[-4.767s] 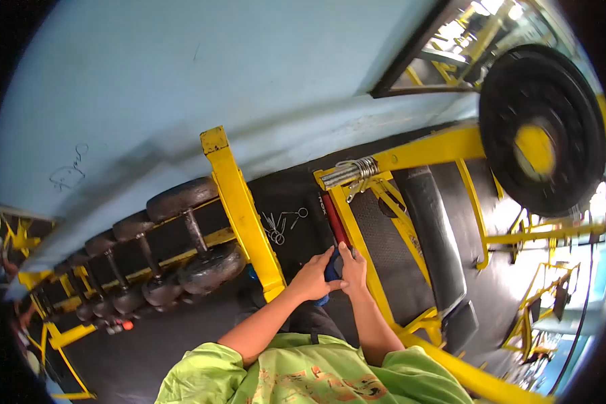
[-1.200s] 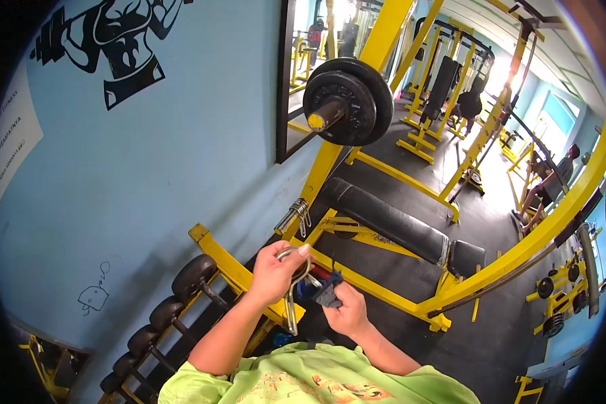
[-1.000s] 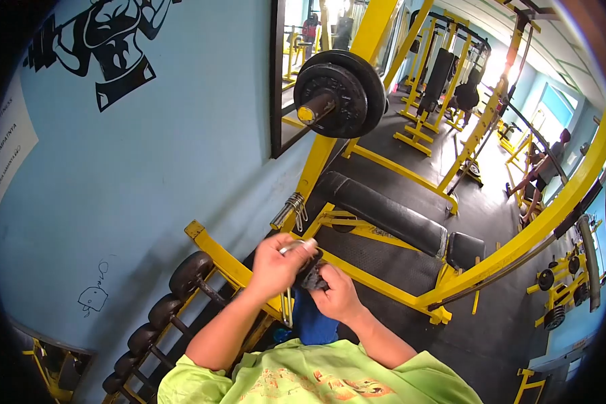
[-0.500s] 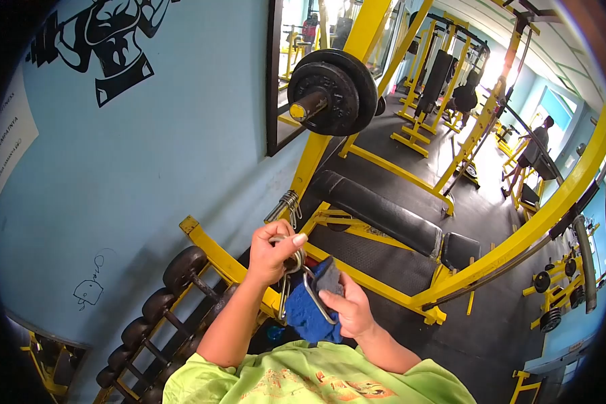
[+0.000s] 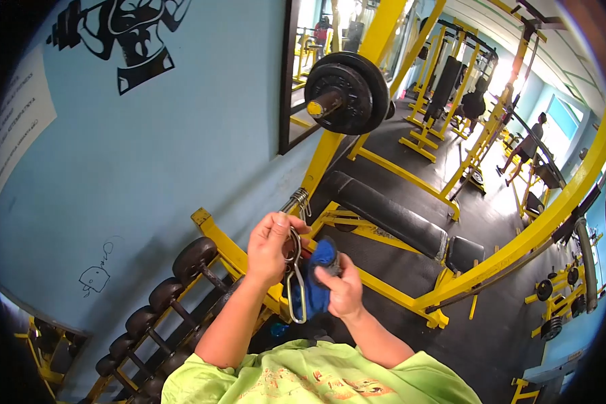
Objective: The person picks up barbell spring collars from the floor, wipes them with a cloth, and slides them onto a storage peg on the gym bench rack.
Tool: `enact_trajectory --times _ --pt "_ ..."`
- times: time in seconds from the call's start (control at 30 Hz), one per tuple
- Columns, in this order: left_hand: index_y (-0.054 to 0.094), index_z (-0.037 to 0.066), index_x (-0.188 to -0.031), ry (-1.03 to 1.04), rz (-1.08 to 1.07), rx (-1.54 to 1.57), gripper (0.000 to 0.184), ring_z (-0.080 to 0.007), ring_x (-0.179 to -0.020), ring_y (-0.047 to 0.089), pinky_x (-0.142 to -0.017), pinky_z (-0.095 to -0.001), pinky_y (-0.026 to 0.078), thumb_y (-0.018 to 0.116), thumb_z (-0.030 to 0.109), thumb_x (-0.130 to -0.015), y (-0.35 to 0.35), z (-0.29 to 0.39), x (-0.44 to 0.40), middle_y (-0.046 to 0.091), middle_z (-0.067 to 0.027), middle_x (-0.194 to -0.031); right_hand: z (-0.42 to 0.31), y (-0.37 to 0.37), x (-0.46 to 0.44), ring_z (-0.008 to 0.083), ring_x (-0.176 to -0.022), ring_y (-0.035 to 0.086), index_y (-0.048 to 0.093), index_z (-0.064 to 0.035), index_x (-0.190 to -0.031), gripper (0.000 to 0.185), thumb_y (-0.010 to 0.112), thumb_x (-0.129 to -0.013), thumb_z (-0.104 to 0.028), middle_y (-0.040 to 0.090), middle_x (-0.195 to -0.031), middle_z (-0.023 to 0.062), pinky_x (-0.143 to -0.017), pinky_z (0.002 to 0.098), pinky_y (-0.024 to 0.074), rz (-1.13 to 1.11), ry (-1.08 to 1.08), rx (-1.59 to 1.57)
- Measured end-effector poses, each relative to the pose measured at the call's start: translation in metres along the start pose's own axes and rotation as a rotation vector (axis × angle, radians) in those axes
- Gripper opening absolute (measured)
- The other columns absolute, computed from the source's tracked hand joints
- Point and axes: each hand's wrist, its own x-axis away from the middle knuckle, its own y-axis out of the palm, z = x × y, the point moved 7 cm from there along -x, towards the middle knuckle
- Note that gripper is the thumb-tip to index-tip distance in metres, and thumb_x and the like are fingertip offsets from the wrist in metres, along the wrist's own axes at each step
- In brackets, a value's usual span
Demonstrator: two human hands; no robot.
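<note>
Holding metal clips [image 5: 299,297] in left hand [image 5: 268,249], blue cloth [image 5: 323,253] in right hand [image 5: 345,289], clips now clear of right fingers

We get one head-worn view, facing forward and down, left hand [image 5: 268,250] and right hand [image 5: 344,288] close in, wall [image 5: 195,135] at frame left, floor [image 5: 485,343] running off upper right

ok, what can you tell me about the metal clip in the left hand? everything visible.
The metal clip is shiny, silvery rod or thick wire, apparently bare. Curved, coil-like turns show beside the fingers of the left hand, which grips its upper part and hides some of it. Below, a long, narrow loop hangs nearly upright, with a rounded lower end. It overlaps the blue cloth in view; whether they touch, I can't tell. No break or bend damage is visible.
</note>
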Motion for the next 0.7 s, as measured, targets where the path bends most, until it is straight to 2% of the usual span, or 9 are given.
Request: enact_trajectory --times 0.03,0.13,0.2,0.23,0.37,0.47,0.57,0.67,0.7 --pt "0.052 0.004 -0.088 0.012 -0.053 0.073 0.027 -0.0249 -0.088 0.064 -0.078 -0.0382 0.055 0.05 0.031 -0.094 -0.006 0.007 -0.002 0.061 -0.0123 -0.094 -0.004 -0.008 0.001 0.0075 -0.079 0.052 0.057 -0.0022 -0.1 0.017 0.062 -0.084 -0.006 0.058 -0.09 -0.0003 -0.075 0.0223 0.0416 0.021 -0.128 0.095" --pt "0.053 0.004 -0.088 -0.005 -0.114 0.214 0.025 -0.0265 -0.092 0.063 -0.08 -0.039 0.054 0.051 0.029 -0.094 -0.01 0.013 0.002 0.06 -0.0129 -0.098 -0.032 0.009 0.013 0.0132 -0.079 0.054 0.056 -0.0004 -0.103 0.021 0.062 -0.084 -0.008 0.059 -0.09 0.0037 -0.076 0.0265 0.0432 -0.091 -0.263 0.321" --pt "0.053 0.004 -0.089 -0.019 -0.182 0.254 0.022 -0.0275 -0.096 0.061 -0.083 -0.0396 0.053 0.052 0.026 -0.093 -0.006 0.012 0.008 0.059 -0.0134 -0.102 -0.043 0.04 0.014 0.027 -0.082 0.056 0.054 0.0009 -0.102 0.025 0.061 -0.078 -0.004 0.057 -0.091 0.0123 -0.076 0.0327 0.0442 -0.255 -0.608 0.852" --pt "0.053 0.003 -0.09 -0.03 -0.209 0.206 0.021 -0.0274 -0.096 0.061 -0.085 -0.0398 0.052 0.054 0.024 -0.092 -0.002 0.013 0.012 0.06 -0.0131 -0.102 -0.034 0.047 0.013 0.0385 -0.086 0.051 0.054 0.0023 -0.098 0.028 0.058 -0.071 -0.002 0.053 -0.093 0.0197 -0.075 0.0391 0.0444 -0.256 -0.593 0.995" --pt "0.055 0.002 -0.092 -0.05 -0.208 0.143 0.017 -0.0272 -0.098 0.061 -0.087 -0.0401 0.05 0.058 0.018 -0.089 -0.005 0.012 0.018 0.06 -0.0138 -0.106 -0.012 0.049 0.008 0.0385 -0.082 0.052 0.051 0.0002 -0.084 0.02 0.057 -0.066 -0.004 0.051 -0.087 0.0185 -0.069 0.0424 0.0446 -0.263 -0.691 1.011" --pt "0.055 0.001 -0.094 -0.062 -0.164 0.183 0.018 -0.0286 -0.101 0.061 -0.087 -0.0416 0.051 0.058 0.018 -0.089 -0.016 0.01 0.023 0.06 -0.0171 -0.111 -0.01 0.044 0.017 0.0374 -0.073 0.052 0.049 -0.0018 -0.076 0.016 0.058 -0.064 -0.004 0.05 -0.079 0.0161 -0.062 0.0409 0.0444 -0.314 -0.59 0.979" --pt "0.055 0.0 -0.093 -0.116 -0.164 0.219 0.02 -0.0307 -0.101 0.061 -0.087 -0.0427 0.051 0.057 0.019 -0.089 -0.013 -0.001 0.027 0.06 -0.0204 -0.11 -0.028 0.056 0.029 0.0341 -0.065 0.051 0.046 -0.0028 -0.066 0.017 0.061 -0.061 -0.003 0.048 -0.073 0.0145 -0.057 0.0398 0.0435 -0.201 -0.72 1.071" --pt "0.056 0.0 -0.093 -0.09 -0.212 0.198 0.021 -0.0308 -0.1 0.061 -0.086 -0.0429 0.051 0.058 0.02 -0.089 -0.009 0.014 0.026 0.06 -0.02 -0.11 -0.039 0.066 0.029 0.0314 -0.058 0.047 0.046 -0.0024 -0.063 0.023 0.067 -0.059 0.001 0.045 -0.066 0.0126 -0.053 0.0356 0.0407 -0.203 -0.891 0.918" --pt "0.057 -0.001 -0.093 -0.069 -0.195 0.18 0.023 -0.0312 -0.101 0.061 -0.086 -0.0429 0.051 0.058 0.021 -0.088 -0.01 0.022 0.027 0.06 -0.0199 -0.111 -0.037 0.065 0.029 0.0334 -0.062 0.049 0.048 -0.0017 -0.07 0.018 0.063 -0.062 0.002 0.047 -0.072 0.0133 -0.055 0.0384 0.0417 -0.242 -0.819 0.886"
